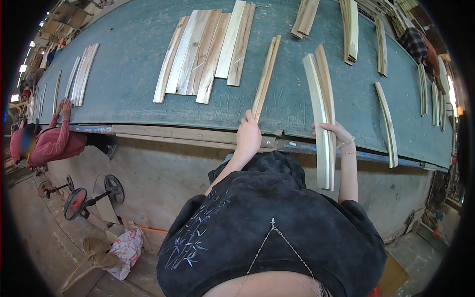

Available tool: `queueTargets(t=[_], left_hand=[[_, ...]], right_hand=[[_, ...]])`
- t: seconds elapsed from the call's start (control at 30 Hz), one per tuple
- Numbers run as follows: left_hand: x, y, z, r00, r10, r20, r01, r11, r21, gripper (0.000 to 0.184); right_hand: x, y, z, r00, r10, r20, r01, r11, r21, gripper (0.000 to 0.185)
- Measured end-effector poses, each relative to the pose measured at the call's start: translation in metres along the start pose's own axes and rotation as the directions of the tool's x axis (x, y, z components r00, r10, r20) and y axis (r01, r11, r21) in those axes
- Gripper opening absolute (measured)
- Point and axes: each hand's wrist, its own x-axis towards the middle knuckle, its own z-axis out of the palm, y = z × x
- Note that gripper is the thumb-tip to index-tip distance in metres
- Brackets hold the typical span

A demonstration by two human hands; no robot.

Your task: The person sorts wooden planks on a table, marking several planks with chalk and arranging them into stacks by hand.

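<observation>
My left hand (pixel 249 136) is closed around the near end of a narrow wooden strip (pixel 267 74), which points away from me over the green table (pixel 133 64). With my right hand (pixel 337 133) I grip two long wooden slats (pixel 320 109), one pale and one browner; their near ends jut past the table edge toward me. Beyond my left hand lies a row of wooden boards (pixel 198 54) side by side, in pale and brown tones. A single slat (pixel 386 123) rests to the right of my right hand, overhanging the edge.
More slats (pixel 349 32) lie at the far right and a small group (pixel 85 74) at the far left. A co-worker in a red top (pixel 52 143) works at the left edge. Fans (pixel 94 198), a broom (pixel 91 252) and a white sack (pixel 127 250) are on the floor.
</observation>
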Motion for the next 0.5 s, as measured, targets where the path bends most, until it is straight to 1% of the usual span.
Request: queueTargets(t=[0.03, 0.07, 0.1, 0.13, 0.17, 0.2, 0.23, 0.27, 0.3, 0.33, 0.37, 0.4, 0.43, 0.47, 0.5], left_hand=[[-0.002, -0.002, 0.002, 0.999, 0.032, -0.006, -0.031, 0.996, 0.083, 0.052], [-0.002, -0.002, 0.004, 0.999, 0.015, 0.040, -0.018, 0.995, 0.095, 0.060], [-0.002, -0.003, 0.004, 0.999, 0.017, 0.040, -0.021, 0.995, 0.099, 0.060], [-0.002, -0.003, 0.004, 0.998, 0.043, 0.044, -0.047, 0.993, 0.109, 0.060], [-0.001, -0.004, 0.004, 0.997, 0.069, 0.046, -0.074, 0.990, 0.120, 0.059], [-0.001, -0.004, 0.002, 0.996, 0.071, 0.047, -0.077, 0.989, 0.125, 0.059], [-0.001, -0.003, -0.002, 0.995, 0.068, 0.078, -0.072, 0.996, 0.045, 0.057], [-0.002, -0.002, -0.004, 0.992, 0.066, 0.111, -0.063, 0.997, -0.033, 0.056], [-0.002, -0.003, -0.005, 0.991, 0.065, 0.118, -0.062, 0.998, -0.025, 0.056], [-0.003, -0.002, -0.004, 0.990, 0.100, 0.100, -0.093, 0.993, -0.072, 0.055], [-0.005, -0.002, -0.003, 0.988, 0.135, 0.080, -0.125, 0.985, -0.118, 0.054], [-0.007, -0.002, 0.000, 0.989, 0.131, 0.071, -0.117, 0.979, -0.167, 0.052], [-0.008, -0.004, -0.001, 0.988, 0.133, 0.077, -0.119, 0.980, -0.162, 0.052], [-0.006, -0.005, -0.001, 0.987, 0.151, 0.054, -0.146, 0.986, -0.085, 0.050], [-0.005, -0.006, -0.001, 0.985, 0.171, 0.031, -0.171, 0.985, -0.007, 0.049]], right_hand=[[0.005, 0.004, 0.008, 1.000, 0.003, 0.003, -0.003, 1.000, 0.002, 0.043], [0.016, 0.006, 0.015, 0.999, -0.013, 0.032, 0.013, 1.000, -0.001, 0.044], [0.027, 0.008, 0.021, 0.998, -0.030, 0.059, 0.030, 1.000, -0.002, 0.046], [0.041, 0.011, 0.026, 0.997, -0.027, 0.072, 0.030, 0.999, -0.037, 0.042], [0.054, 0.011, 0.032, 0.997, -0.031, 0.073, 0.034, 0.999, -0.033, 0.042], [0.064, 0.010, 0.041, 0.997, 0.005, 0.073, -0.004, 1.000, -0.012, 0.040], [0.075, 0.010, 0.050, 0.996, 0.043, 0.075, -0.044, 0.999, 0.010, 0.037], [0.088, 0.011, 0.055, 0.996, 0.043, 0.077, -0.044, 0.999, 0.017, 0.037], [0.102, 0.013, 0.060, 0.997, 0.037, 0.067, -0.040, 0.998, 0.051, 0.035], [0.112, 0.014, 0.067, 0.998, 0.034, 0.055, -0.038, 0.996, 0.085, 0.033], [0.122, 0.015, 0.075, 1.000, 0.021, 0.004, -0.022, 0.996, 0.081, 0.031], [0.136, 0.017, 0.076, 0.999, 0.037, 0.021, -0.039, 0.995, 0.097, 0.030], [0.145, 0.020, 0.079, 0.998, 0.050, 0.038, -0.054, 0.992, 0.112, 0.029], [0.150, 0.025, 0.082, 0.998, 0.051, 0.036, -0.055, 0.991, 0.119, 0.029], [0.152, 0.027, 0.087, 1.000, 0.022, -0.008, -0.020, 0.990, 0.138, 0.030]])
